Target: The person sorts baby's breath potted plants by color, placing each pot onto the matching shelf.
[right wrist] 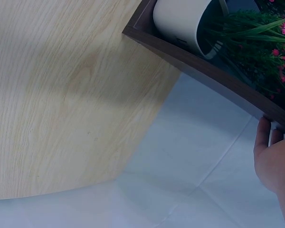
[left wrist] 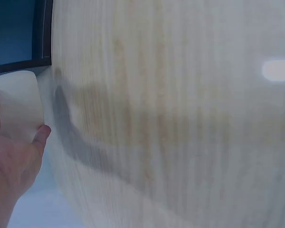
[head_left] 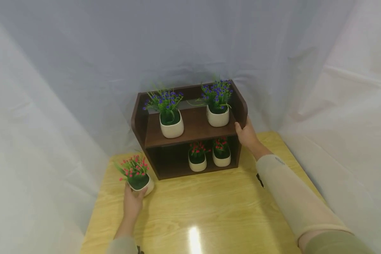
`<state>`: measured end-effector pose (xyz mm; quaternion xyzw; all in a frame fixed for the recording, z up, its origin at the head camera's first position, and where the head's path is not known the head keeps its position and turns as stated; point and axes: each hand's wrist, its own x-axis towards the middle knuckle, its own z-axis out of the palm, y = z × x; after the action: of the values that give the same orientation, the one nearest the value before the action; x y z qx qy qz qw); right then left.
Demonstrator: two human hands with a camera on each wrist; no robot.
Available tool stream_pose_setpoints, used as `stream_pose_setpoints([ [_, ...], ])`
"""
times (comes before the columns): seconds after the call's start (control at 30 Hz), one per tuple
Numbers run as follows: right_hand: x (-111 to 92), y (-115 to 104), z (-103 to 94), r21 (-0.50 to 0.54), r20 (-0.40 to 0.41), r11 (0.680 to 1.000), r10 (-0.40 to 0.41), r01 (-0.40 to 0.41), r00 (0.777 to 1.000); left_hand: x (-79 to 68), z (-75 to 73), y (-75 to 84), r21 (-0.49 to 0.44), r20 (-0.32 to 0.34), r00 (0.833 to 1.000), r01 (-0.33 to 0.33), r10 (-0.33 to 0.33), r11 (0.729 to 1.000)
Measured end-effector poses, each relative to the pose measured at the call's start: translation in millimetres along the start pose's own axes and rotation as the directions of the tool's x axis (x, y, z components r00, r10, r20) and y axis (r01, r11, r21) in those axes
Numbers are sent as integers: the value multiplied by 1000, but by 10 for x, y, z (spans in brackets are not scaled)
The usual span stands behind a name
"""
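My left hand (head_left: pixel 133 204) grips a white pot of pink artificial flowers (head_left: pixel 149 186), left of the dark brown two-tier shelf (head_left: pixel 192 121). In the left wrist view the thumb and fingers lie around the white pot wall (left wrist: pixel 20 102); its flowers are out of sight there. On the other side, my right hand (head_left: pixel 248 137) holds the shelf's right side panel, thumb toward the front edge. The right wrist view shows fingers (right wrist: pixel 262 135) against that panel's outer face; part of this hand is cut off.
Two pots with purple flowers (head_left: pixel 172 128) (head_left: pixel 218 119) stand on the upper tier. Two red-flowered pots (head_left: pixel 198 165) (head_left: pixel 222 161) sit at the lower tier's right. Below is a light wooden table (head_left: pixel 190 204). White curtains (head_left: pixel 184 38) hang behind and at both sides.
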<state>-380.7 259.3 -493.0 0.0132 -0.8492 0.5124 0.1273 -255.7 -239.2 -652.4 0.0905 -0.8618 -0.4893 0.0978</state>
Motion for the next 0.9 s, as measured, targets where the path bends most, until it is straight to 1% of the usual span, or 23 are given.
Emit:
stream_pose_setpoints([
  [0.23,-13,12,-3,7,6,1000,4,-4,1000,-223,30,3,-21,19,999,41,-40,999],
  [0.3,-2,20,-2,3,5,1000,2,-2,1000,-281,42,10,-35,28,999,41,-41,999],
  [0.4,10,29,4,5,-1,1000,-1,1,1000,-374,64,28,-43,46,998,40,-38,998],
  [0.6,11,33,9,18,-9,1000,-9,9,1000,-555,135,102,-28,99,993,63,-60,998],
  [0.7,5,30,8,13,-14,1000,-11,12,1000,-632,178,155,-42,124,991,49,-44,998],
  [0.9,9,1,-1,8,-2,1000,-12,12,1000,-736,260,264,-65,114,993,15,-7,998],
])
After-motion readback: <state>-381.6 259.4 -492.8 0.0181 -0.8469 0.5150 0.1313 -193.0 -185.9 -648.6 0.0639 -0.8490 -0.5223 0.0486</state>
